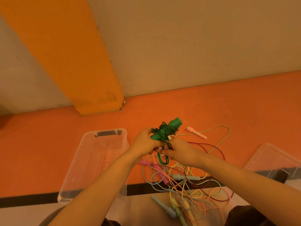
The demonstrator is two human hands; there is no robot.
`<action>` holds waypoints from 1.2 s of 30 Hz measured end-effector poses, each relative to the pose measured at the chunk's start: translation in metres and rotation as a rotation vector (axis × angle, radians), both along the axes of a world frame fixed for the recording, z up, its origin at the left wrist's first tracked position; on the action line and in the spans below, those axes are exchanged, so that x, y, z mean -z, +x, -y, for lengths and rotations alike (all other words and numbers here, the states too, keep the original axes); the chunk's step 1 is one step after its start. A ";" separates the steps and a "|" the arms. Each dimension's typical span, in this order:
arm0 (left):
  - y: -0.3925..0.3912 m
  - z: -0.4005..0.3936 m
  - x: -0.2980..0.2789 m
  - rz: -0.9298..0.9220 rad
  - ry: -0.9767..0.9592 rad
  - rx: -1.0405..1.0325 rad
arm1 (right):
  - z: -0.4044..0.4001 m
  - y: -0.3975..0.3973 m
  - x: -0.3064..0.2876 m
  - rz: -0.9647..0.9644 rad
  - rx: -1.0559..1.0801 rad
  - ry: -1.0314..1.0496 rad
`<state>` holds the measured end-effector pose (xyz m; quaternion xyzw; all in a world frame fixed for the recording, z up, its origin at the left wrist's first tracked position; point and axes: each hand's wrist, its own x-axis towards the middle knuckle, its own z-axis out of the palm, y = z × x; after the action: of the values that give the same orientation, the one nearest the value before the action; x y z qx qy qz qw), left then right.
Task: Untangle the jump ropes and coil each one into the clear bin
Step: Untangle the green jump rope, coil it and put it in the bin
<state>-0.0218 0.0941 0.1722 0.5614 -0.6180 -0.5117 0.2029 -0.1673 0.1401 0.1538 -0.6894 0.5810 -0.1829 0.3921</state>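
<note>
Left hand (145, 141) grips the green jump rope (164, 132) by its wound handles, held above the floor; right hand (177, 152) pinches its hanging loop. Risk: the wrap springs loose if the pinch slips, or the loop snags the tangled ropes (187, 185) right below. Clear bin (78, 160) sits left, unobstructed; second bin (276, 160) far right.

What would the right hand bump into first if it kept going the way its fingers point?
The right hand points leftward at the left hand, already touching or nearly so around the green rope. Beyond that lies the clear bin, though depth is hard to judge.
</note>
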 end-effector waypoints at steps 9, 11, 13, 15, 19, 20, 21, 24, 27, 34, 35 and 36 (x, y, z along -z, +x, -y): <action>-0.004 0.005 0.003 -0.015 -0.061 -0.047 | -0.002 0.005 -0.005 0.075 0.078 0.016; -0.002 0.006 0.001 0.004 -0.076 -0.054 | -0.002 0.000 -0.014 0.057 0.039 0.009; 0.001 0.007 -0.001 0.011 -0.080 -0.064 | -0.001 -0.004 -0.024 0.053 0.010 -0.062; 0.003 0.008 -0.002 -0.002 -0.074 -0.076 | 0.002 -0.007 -0.030 0.137 0.046 -0.100; 0.004 0.009 -0.006 -0.035 -0.059 -0.095 | 0.008 -0.016 -0.032 0.392 0.087 -0.102; 0.005 0.009 -0.007 -0.044 -0.054 -0.099 | 0.009 -0.018 -0.032 0.400 0.059 -0.113; 0.005 0.009 -0.008 -0.049 -0.050 -0.104 | 0.010 -0.020 -0.031 0.399 0.033 -0.116; 0.008 0.010 -0.009 -0.045 -0.041 -0.119 | 0.011 -0.025 -0.035 0.340 -0.030 -0.082; 0.009 0.009 -0.011 -0.039 -0.027 -0.114 | 0.013 -0.032 -0.039 0.144 -0.145 -0.050; 0.004 -0.001 -0.009 0.008 0.001 -0.021 | 0.020 -0.047 -0.043 -0.128 -0.284 -0.079; 0.004 -0.001 -0.009 0.013 0.000 -0.017 | 0.019 -0.046 -0.043 -0.138 -0.285 -0.077; 0.003 -0.001 -0.009 0.019 0.002 -0.010 | 0.018 -0.045 -0.041 -0.141 -0.284 -0.066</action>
<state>-0.0188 0.0954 0.1809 0.5693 -0.6167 -0.5059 0.1989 -0.2128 0.1221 0.1949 -0.7883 0.4972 -0.0960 0.3494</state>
